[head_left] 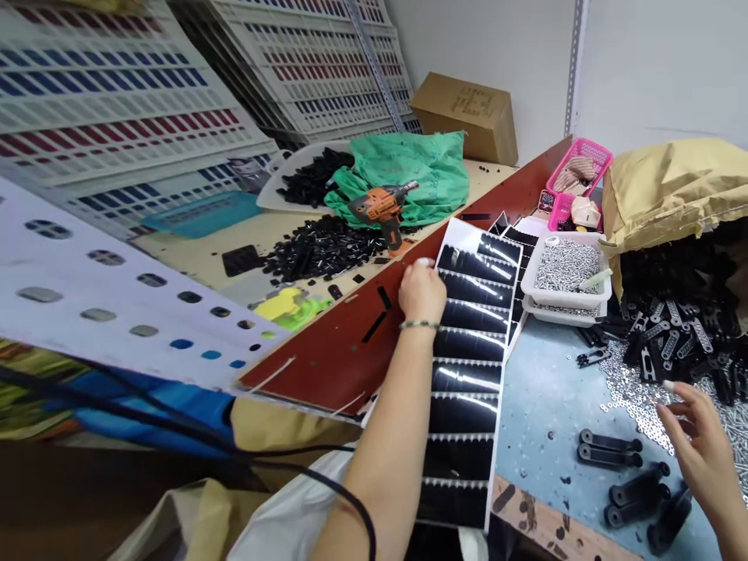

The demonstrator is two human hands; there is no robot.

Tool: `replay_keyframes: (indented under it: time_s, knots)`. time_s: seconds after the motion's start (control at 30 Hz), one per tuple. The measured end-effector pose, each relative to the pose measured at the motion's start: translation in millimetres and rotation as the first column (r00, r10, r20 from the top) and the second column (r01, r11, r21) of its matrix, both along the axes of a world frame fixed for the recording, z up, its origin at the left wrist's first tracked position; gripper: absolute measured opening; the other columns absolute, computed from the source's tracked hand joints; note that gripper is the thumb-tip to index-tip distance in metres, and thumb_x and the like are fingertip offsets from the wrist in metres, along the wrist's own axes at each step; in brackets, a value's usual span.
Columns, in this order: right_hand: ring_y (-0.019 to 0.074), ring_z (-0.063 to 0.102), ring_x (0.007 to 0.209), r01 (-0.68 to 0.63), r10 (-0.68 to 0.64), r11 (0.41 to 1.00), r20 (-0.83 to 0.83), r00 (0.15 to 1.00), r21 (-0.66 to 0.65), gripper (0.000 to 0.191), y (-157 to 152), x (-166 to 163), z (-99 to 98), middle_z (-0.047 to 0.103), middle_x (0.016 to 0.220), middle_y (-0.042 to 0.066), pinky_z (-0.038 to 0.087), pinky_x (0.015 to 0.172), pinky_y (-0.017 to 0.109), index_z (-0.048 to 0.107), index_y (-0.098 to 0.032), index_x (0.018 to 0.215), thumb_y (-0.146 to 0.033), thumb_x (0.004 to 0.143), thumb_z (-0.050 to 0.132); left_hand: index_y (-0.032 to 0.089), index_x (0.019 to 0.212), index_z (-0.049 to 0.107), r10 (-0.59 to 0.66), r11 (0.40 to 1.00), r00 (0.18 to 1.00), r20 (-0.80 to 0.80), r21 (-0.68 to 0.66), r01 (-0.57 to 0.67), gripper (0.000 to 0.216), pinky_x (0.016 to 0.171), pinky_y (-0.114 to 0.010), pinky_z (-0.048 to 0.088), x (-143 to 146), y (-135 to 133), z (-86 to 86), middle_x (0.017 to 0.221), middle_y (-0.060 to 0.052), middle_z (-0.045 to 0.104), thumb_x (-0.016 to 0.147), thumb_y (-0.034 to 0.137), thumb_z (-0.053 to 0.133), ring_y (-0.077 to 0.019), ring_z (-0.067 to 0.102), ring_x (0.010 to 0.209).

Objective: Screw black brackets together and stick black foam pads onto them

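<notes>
While I watch through the head camera, the sheet of black strips (467,374) lies lengthwise on the surface (543,397), running away from me, its far end up by the white tray of screws (564,269). It is a long white backing card with glossy black rectangles stacked one behind another down its length, each catching a streak of light and each edged with a fine sawtooth line. Its left side overlaps a red-brown board (327,351) that lies at a slant beside it.

My left hand (421,294) sits at the sheet's left edge, near the far end, with a beaded bracelet (419,325) on the wrist. I see only the back of it: the fingers are curled down onto the edge of the card, and I cannot tell whether they pinch it or just press on it.

My right hand (698,448) is well apart from the sheet, at the lower right. It is loosely open, fingers spread and slightly bent, palm down, holding nothing. It hovers above the loose silver screws (631,389) scattered on the blue top, just beside a few long black plastic brackets (625,467). Further back an orange drill (382,210) stands against a green cloth (414,167).
</notes>
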State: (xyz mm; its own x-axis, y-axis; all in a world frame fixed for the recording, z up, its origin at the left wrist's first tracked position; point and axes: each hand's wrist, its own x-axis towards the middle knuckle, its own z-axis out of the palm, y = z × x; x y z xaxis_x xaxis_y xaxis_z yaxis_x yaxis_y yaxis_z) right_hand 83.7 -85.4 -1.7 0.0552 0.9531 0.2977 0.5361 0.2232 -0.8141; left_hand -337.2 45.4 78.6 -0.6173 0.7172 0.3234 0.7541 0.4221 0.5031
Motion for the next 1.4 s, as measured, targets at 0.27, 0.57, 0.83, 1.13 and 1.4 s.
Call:
replay_keyframes:
  time_s: [0.27, 0.57, 0.83, 1.13, 1.4]
  knots:
    - [0.0231, 0.06, 0.102, -0.135, 0.129, 0.991, 0.245, 0.961, 0.008, 0.032, -48, 53, -13.1, 0.054, 0.119, 0.012, 0.056, 0.081, 0.04, 0.049, -0.025, 0.123, -0.028, 0.091, 0.048, 0.007, 0.136, 0.034, -0.352, 0.922, 0.936, -0.009, 0.168, 0.348, 0.055, 0.107, -0.038, 0.036, 76, 48, 12.3, 0.134, -0.016, 0.041, 0.088, 0.019, 0.058, -0.0236, 0.044, 0.124]
    - [0.0294, 0.029, 0.14, -0.331, 0.334, 0.933, 0.684, 0.648, -0.142, 0.066, -71, 41, -46.2, 0.033, 0.15, 0.016, 0.032, 0.11, 0.057, 0.014, -0.02, 0.15, -0.036, 0.094, 0.046, 0.018, 0.149, 0.009, -0.921, 0.245, 0.262, 0.289, -0.096, 0.965, 0.115, 0.107, -0.052, 0.037, 220, -161, -85.5, 0.147, -0.019, 0.032, 0.064, 0.062, 0.073, -0.0372, 0.032, 0.134]
    - [0.0241, 0.02, 0.144, -0.363, 0.361, 0.924, 0.599, 0.714, -0.125, 0.061, -76, 0, -47.5, 0.024, 0.154, 0.014, 0.027, 0.112, 0.056, 0.002, -0.018, 0.151, -0.022, 0.097, 0.031, 0.013, 0.142, 0.024, -0.913, 0.339, 0.342, 0.221, -0.053, 0.939, 0.098, 0.107, -0.057, 0.034, 239, -172, -113.4, 0.134, -0.02, 0.042, 0.066, 0.045, 0.076, -0.0368, 0.037, 0.128]
    - [0.022, 0.028, 0.141, -0.417, 0.396, 0.9, 0.637, 0.662, -0.126, 0.048, -75, -21, -41.0, 0.044, 0.145, 0.008, 0.02, 0.115, 0.05, 0.042, -0.016, 0.139, -0.018, 0.092, 0.035, 0.013, 0.136, 0.032, -0.912, 0.371, 0.359, 0.2, 0.025, 0.928, 0.073, 0.103, -0.056, 0.035, 243, -174, -116.1, 0.122, -0.016, 0.047, 0.067, 0.013, 0.054, -0.0332, 0.044, 0.118]
    - [0.027, 0.031, 0.139, -0.228, 0.225, 0.972, 0.555, 0.801, -0.065, 0.049, -63, -24, -48.2, 0.045, 0.143, 0.012, 0.02, 0.111, 0.061, 0.039, -0.018, 0.14, -0.018, 0.092, 0.032, 0.008, 0.136, 0.034, -0.908, 0.394, 0.385, 0.163, 0.026, 0.919, 0.066, 0.101, -0.053, 0.038, 251, -170, -115.8, 0.122, -0.019, 0.048, 0.075, 0.023, 0.054, -0.033, 0.045, 0.116]
